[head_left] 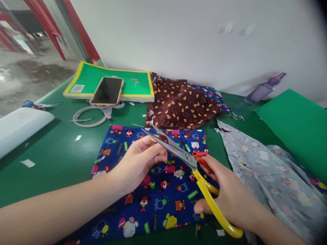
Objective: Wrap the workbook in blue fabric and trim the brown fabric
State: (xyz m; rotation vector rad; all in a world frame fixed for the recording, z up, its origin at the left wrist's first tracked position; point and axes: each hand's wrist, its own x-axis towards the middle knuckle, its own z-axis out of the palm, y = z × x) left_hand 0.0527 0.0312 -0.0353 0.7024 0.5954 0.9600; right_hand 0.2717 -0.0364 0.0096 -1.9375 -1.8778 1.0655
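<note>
My right hand (226, 187) is closed round the yellow and red handles of a large pair of scissors (178, 151). The blades are parted and point up to the left. Between the thumb and fingers of my left hand (141, 161) is a small dark brown scrap of fabric (163, 138), which lies at the blades. How much of the scrap is behind my fingers is hidden. Beneath both hands a blue fabric piece (160, 204) printed with cartoon animals is spread flat on the green table (58, 177).
Behind lie a brown patterned cloth (181, 105) and a green book (102, 73) with a phone (108, 91) on it. A tape roll (89, 124) sits nearby. To the right are pale fabric (268, 173), a green board (298, 126) and a purple bottle (263, 89) by the wall.
</note>
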